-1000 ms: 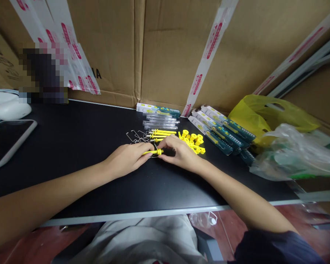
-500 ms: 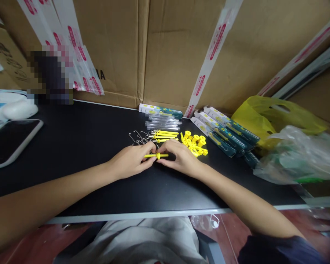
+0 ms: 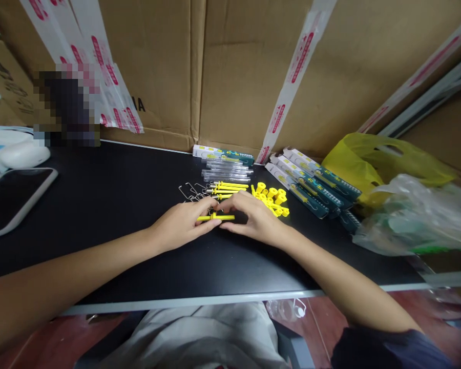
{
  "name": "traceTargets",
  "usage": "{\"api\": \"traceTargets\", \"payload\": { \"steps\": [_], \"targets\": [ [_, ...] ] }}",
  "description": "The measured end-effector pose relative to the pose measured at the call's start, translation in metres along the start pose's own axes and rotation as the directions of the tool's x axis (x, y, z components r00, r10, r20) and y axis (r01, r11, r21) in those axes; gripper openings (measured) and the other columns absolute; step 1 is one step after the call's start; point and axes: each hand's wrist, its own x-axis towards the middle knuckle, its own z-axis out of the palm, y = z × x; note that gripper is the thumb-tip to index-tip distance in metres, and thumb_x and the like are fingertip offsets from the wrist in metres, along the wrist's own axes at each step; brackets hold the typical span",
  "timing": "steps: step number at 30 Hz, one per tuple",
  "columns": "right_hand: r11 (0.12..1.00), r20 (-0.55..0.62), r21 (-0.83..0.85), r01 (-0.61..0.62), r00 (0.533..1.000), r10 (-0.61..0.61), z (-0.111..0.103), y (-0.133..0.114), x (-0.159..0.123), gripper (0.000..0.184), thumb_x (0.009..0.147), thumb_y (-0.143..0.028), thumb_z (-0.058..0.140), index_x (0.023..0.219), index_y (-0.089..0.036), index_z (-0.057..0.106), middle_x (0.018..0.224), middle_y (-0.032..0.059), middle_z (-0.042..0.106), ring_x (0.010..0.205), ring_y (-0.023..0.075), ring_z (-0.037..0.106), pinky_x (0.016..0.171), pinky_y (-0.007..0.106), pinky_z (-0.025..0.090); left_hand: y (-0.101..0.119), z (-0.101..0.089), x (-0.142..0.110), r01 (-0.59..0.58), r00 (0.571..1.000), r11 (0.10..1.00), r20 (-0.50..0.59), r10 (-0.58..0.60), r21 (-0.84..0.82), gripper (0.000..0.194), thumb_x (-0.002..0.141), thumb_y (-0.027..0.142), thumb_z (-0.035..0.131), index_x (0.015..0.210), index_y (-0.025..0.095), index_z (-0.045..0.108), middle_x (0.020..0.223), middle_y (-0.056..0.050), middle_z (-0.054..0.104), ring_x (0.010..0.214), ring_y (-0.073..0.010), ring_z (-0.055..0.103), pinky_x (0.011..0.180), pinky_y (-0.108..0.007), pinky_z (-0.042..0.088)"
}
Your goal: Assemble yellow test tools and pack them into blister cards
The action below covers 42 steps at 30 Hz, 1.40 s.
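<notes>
A thin yellow plastic rod with a collar (image 3: pixel 226 218) lies level between my hands, just above the black table. My left hand (image 3: pixel 182 221) pinches its left part between thumb and fingers, near the collar. Curled around the right end is my right hand (image 3: pixel 255 218), its thumb and fingertips at the rod close to the collar; the exact contact is partly hidden. Just beyond my fingers lie several yellow rods with metal ends (image 3: pixel 232 185) and a tangle of bent wire hooks (image 3: pixel 192 191). Small yellow plastic caps (image 3: pixel 272 193) are heaped beside my right hand.
Clear tubes (image 3: pixel 226 171) lie behind the rods, before a printed box (image 3: pixel 223 154). More printed boxes (image 3: pixel 303 179), a yellow bag (image 3: pixel 357 159) and a clear plastic bag (image 3: pixel 415 220) are at right. A phone (image 3: pixel 17 197) lies left. Cardboard (image 3: pixel 238 77) walls the back.
The collar on the yellow rod has shifted slightly left, toward my left fingers. My right fingertips have eased a little away from the collar.
</notes>
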Motion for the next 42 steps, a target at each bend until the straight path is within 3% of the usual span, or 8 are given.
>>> {"api": "traceTargets", "payload": {
  "steps": [2,5,10,17,24,28,32,42],
  "targets": [
    [0.997,-0.012,-0.073,-0.023,1.000,0.022,-0.013,0.008,0.000,0.029,0.086,-0.035,0.067,0.109,-0.020,0.059,0.093,0.0059,0.067,0.088,0.0195,0.059,0.078,0.033,0.047,-0.003,-0.001,0.000,0.007,1.000,1.000,-0.017,-0.007,0.012,0.026,0.093,0.042,0.046,0.107,0.021,0.054,0.076,0.003,0.061,0.061,-0.0128,0.058,0.059,-0.023,0.039],
    [0.971,-0.100,-0.213,-0.113,0.991,0.094,-0.032,0.022,0.000,0.019,0.089,-0.035,0.063,0.100,-0.019,0.061,0.092,0.0063,0.067,0.086,0.0201,0.058,0.078,0.033,0.045,-0.007,-0.002,0.000,0.017,1.000,0.999,-0.016,-0.016,0.032,0.027,0.095,0.040,0.043,0.109,0.022,0.056,0.080,0.002,0.064,0.064,-0.0134,0.058,0.063,-0.024,0.040],
    [0.917,-0.023,-0.355,-0.184,0.982,0.188,-0.043,0.038,-0.002,0.015,0.092,-0.032,0.058,0.090,-0.018,0.064,0.085,0.0062,0.067,0.080,0.0204,0.056,0.074,0.033,0.042,-0.006,-0.005,0.001,-0.044,0.998,0.998,-0.049,0.046,0.041,0.020,0.094,0.028,0.039,0.093,0.019,0.057,0.085,-0.001,0.064,0.074,-0.0150,0.059,0.070,-0.026,0.042],
    [0.886,0.098,-0.449,-0.118,0.979,0.180,-0.037,0.044,-0.004,0.017,0.093,-0.030,0.056,0.093,-0.017,0.067,0.085,0.0069,0.069,0.079,0.0201,0.056,0.073,0.032,0.042,-0.002,-0.009,0.001,-0.017,0.997,1.000,-0.074,0.017,0.005,0.018,0.087,0.017,0.036,0.090,0.019,0.054,0.082,-0.001,0.060,0.072,-0.0159,0.057,0.069,-0.028,0.042],
    [0.918,0.143,-0.392,-0.057,0.982,0.122,-0.024,0.038,-0.003,0.017,0.092,-0.028,0.058,0.098,-0.017,0.070,0.091,0.0086,0.069,0.085,0.0215,0.057,0.076,0.034,0.044,-0.006,-0.007,0.001,0.040,0.997,0.997,-0.066,-0.044,-0.065,0.027,0.083,0.011,0.037,0.098,0.020,0.056,0.077,0.002,0.061,0.072,-0.0147,0.058,0.069,-0.026,0.041],
    [0.934,0.151,-0.356,-0.010,0.986,0.068,-0.010,0.027,-0.002,0.021,0.093,-0.031,0.056,0.103,-0.018,0.069,0.096,0.0092,0.068,0.089,0.0222,0.056,0.080,0.036,0.045,-0.006,-0.006,0.002,0.070,0.993,0.997,-0.092,-0.073,-0.040,0.021,0.092,0.023,0.038,0.100,0.019,0.057,0.077,0.002,0.062,0.067,-0.0143,0.057,0.066,-0.026,0.039],
    [0.943,0.182,-0.331,0.023,0.982,0.040,-0.002,0.017,-0.001,0.023,0.094,-0.031,0.054,0.104,-0.018,0.069,0.098,0.0093,0.067,0.092,0.0221,0.056,0.082,0.035,0.045,-0.005,-0.006,0.002,0.072,0.994,0.997,-0.083,-0.075,-0.036,0.025,0.096,0.038,0.043,0.100,0.020,0.059,0.088,0.000,0.066,0.079,-0.0159,0.061,0.071,-0.027,0.040],
    [0.905,0.211,-0.404,0.131,0.976,-0.047,0.005,0.016,-0.002,0.022,0.095,-0.030,0.052,0.099,-0.017,0.070,0.094,0.0083,0.066,0.086,0.0195,0.054,0.076,0.032,0.041,-0.012,-0.004,0.003,0.045,0.996,0.998,-0.080,-0.041,0.052,0.027,0.097,0.037,0.041,0.089,0.019,0.059,0.082,0.000,0.062,0.075,-0.0149,0.059,0.069,-0.026,0.039]
  ]
}}
